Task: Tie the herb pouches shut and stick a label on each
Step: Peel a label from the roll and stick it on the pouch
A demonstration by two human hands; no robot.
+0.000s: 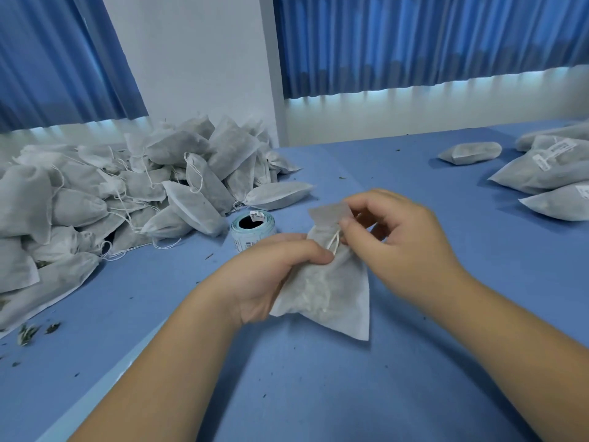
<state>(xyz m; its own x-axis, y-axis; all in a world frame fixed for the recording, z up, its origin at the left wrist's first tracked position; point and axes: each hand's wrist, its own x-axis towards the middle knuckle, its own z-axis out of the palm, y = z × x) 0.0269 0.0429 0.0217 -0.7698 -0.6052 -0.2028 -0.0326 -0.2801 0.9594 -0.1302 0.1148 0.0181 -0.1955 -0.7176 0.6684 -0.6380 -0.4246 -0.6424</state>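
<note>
A white fabric herb pouch [334,291] is held above the blue table, its gathered neck pointing up and away from me. My left hand [274,272] grips the pouch just under the neck from the left. My right hand [395,240] pinches the white drawstring [334,240] at the neck, fingers curled and slightly blurred. A roll of labels [253,229] with a pale blue liner stands on the table just behind my left hand.
A big heap of drawstring pouches [127,193] covers the left of the blue table [318,393]. Labelled pouches [548,173] lie at the far right, and one pouch [470,153] sits alone near them. Herb crumbs [28,333] dot the left edge.
</note>
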